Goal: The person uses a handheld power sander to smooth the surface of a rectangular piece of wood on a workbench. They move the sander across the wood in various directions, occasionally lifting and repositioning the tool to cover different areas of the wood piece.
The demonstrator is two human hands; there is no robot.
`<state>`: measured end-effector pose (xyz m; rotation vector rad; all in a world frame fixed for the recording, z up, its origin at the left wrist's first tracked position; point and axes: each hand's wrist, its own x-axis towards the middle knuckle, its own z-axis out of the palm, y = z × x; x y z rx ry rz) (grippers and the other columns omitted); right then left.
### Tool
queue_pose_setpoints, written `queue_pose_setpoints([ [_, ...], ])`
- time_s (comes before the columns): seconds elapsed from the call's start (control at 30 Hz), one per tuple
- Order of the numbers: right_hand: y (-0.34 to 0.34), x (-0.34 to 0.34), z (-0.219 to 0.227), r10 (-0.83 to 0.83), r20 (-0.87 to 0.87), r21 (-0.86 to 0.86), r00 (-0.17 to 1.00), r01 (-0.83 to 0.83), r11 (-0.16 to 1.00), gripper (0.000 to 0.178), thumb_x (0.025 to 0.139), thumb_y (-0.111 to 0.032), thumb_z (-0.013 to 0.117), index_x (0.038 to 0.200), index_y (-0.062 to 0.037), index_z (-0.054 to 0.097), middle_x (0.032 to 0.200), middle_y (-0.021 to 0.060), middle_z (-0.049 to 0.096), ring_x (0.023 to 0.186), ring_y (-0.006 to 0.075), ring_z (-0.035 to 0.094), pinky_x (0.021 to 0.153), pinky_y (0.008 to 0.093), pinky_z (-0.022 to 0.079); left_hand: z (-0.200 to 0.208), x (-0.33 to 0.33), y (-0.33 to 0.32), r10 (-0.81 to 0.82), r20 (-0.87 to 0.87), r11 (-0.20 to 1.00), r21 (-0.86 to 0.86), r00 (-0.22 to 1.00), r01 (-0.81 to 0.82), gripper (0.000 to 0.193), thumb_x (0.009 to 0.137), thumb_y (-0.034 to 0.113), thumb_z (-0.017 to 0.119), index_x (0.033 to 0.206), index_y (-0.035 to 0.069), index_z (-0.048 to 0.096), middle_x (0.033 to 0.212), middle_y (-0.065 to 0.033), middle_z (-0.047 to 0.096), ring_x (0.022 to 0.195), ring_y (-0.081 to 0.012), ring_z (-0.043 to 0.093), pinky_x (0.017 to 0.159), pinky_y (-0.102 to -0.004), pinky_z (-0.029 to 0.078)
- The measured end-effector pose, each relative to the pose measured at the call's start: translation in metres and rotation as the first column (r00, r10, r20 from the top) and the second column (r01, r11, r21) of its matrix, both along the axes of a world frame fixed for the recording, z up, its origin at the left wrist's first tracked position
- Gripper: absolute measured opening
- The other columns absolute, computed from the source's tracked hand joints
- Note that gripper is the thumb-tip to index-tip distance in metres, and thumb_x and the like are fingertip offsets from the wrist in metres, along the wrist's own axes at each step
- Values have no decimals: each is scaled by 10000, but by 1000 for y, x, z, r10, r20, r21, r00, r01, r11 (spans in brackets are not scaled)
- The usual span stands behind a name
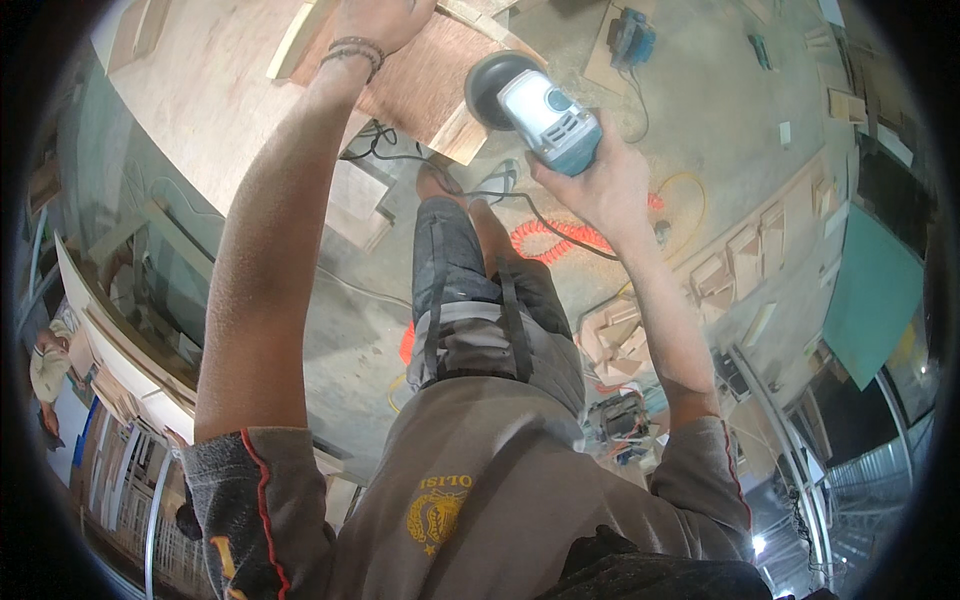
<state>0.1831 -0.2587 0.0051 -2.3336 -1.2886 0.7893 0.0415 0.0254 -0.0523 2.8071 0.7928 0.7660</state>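
My right hand (605, 185) is closed around the body of a white and teal power sander (548, 115) with a round dark disc. The disc (490, 88) meets the end of a curved wooden piece (425, 85), which has a reddish-brown face and pale edge strips. My left hand (385, 22), with dark bracelets at the wrist, rests on or just over that piece at the top edge of the view. Its fingers are mostly cut off there. The wooden piece lies on a large pale wooden board (200, 110).
A dark power cord (535, 210) runs below the sander past my legs. An orange coiled hose (560, 238) lies on the dusty floor. Another blue power tool (632, 40) sits beyond, on a board. Wooden pieces (720, 275) lie at right. Another person (52, 370) is at far left.
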Motion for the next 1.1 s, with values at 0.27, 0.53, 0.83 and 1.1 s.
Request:
queue_pose_setpoints([
  [0.27, 11, 4, 7, 23, 43, 23, 999, -24, 999, 690, 724, -444, 853, 1237, -87, 561, 907, 169, 740, 860, 388, 738, 741, 468, 581, -2, 1, 3, 12, -36, 1000, -2, 999, -12, 200, 916, 196, 594, 775, 55, 619, 883, -145, 597, 957, -362, 540, 946, -505, 393],
  [0.53, -3, -3, 6, 96, 0, -65, 995, -96, 993, 708, 725, -460, 857, 1231, -86, 533, 887, 198, 734, 837, 373, 745, 692, 456, 580, 1, 1, 1, 7, -34, 1000, 6, 999, -7, 209, 923, 201, 590, 777, 55, 617, 883, -147, 595, 957, -360, 539, 949, -506, 391],
  [0.83, 2, -1, -1, 17, 13, 43, 1000, -17, 999, 729, 715, -446, 864, 1256, -82, 539, 891, 184, 731, 834, 376, 740, 707, 449, 583, -1, -2, 2, -4, -31, 1000, 24, 1000, 4, 208, 928, 198, 581, 785, 51, 614, 895, -157, 593, 965, -367, 537, 945, -505, 393],
  [1.1, 7, -4, 2, 54, 30, 5, 998, -54, 999, 715, 709, -438, 864, 1237, -79, 542, 912, 187, 737, 847, 364, 744, 726, 461, 578, -1, -2, 2, -6, -11, 1000, 30, 1000, 6, 208, 920, 196, 594, 767, 56, 611, 879, -146, 594, 949, -361, 541, 933, -504, 397],
])
